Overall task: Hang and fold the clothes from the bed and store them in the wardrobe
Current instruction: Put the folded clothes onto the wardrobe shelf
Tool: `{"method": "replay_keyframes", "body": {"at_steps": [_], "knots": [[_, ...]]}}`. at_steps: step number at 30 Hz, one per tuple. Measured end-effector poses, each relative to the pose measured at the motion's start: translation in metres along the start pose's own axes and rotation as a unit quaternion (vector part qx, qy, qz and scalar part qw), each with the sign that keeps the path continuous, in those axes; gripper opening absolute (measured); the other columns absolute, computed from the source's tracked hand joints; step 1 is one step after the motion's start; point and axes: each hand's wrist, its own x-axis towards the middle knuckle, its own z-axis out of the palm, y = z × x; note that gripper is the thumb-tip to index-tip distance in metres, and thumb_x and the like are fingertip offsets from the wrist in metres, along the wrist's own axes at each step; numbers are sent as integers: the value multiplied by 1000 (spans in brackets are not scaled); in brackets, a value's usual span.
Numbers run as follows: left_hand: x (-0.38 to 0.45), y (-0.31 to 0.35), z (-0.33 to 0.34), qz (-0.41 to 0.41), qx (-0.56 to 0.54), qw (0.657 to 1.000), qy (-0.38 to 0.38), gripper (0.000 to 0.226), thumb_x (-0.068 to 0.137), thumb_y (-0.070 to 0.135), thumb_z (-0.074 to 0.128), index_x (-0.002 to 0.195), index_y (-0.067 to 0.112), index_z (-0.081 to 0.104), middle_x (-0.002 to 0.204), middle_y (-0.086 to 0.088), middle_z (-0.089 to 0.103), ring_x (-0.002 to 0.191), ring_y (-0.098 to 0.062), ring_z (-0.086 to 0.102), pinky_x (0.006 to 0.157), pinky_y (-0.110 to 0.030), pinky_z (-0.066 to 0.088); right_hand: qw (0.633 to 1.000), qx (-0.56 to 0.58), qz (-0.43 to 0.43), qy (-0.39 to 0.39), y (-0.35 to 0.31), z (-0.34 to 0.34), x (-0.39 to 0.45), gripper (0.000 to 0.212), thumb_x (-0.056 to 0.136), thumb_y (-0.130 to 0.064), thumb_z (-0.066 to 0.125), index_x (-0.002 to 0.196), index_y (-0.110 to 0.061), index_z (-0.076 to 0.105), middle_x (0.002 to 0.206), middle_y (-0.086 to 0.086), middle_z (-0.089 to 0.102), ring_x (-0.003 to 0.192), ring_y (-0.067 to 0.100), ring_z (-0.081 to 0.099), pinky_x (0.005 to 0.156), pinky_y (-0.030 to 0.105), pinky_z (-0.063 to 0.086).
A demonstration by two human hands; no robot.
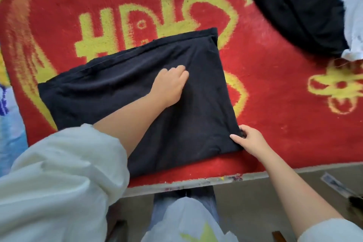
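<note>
The left hand (169,86) rests on the middle of a folded black garment (110,96), fingers curled loosely against the cloth, while the right hand (248,139) pinches its near corner. The garment lies on a red blanket (284,88); well beyond the right hand lies another black garment (298,6) beside pale cloth (353,15).

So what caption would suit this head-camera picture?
Left hand presses a folded black garment on the red blanket; right hand pinches its corner.
</note>
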Motion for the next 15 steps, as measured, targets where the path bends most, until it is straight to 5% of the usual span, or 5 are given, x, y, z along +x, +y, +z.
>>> {"method": "replay_keyframes", "body": {"at_steps": [6,8,11,13,15], "knots": [[88,45,-42,108,195,970,-101,65,89,-1,43,146,16,17,156,-2,2,102,-27,53,52,-30,31,997,-2,-71,-26,4,-4,1,16,85,-7,60,100,-1,62,88,3,56,85,14,49,62,25,24],[100,53,-45,119,268,949,-119,59,89,-1,44,142,15,26,152,-5,15,98,-26,57,45,-29,23,996,13,-88,-21,6,-7,-2,11,85,-7,60,95,-3,63,84,2,55,83,14,48,62,25,25],[104,55,-40,81,303,936,-160,39,88,-2,47,124,10,51,117,-5,52,94,-26,59,44,-26,18,992,66,-109,-19,13,-8,-8,4,85,-6,59,85,-10,60,78,-1,55,79,15,48,59,19,31],[104,57,-43,36,301,934,-188,28,86,-4,48,108,6,62,84,-3,54,76,-24,55,45,-24,19,988,105,-115,-10,18,-10,-12,10,85,-4,59,81,-13,56,72,-7,53,74,13,48,61,12,34],[97,54,-45,16,291,938,-189,26,85,-8,47,102,2,64,86,-7,54,75,-25,54,45,-23,21,983,136,-122,-12,18,-11,-19,16,86,-4,58,77,-17,55,72,-14,52,68,5,48,62,10,35]]}}
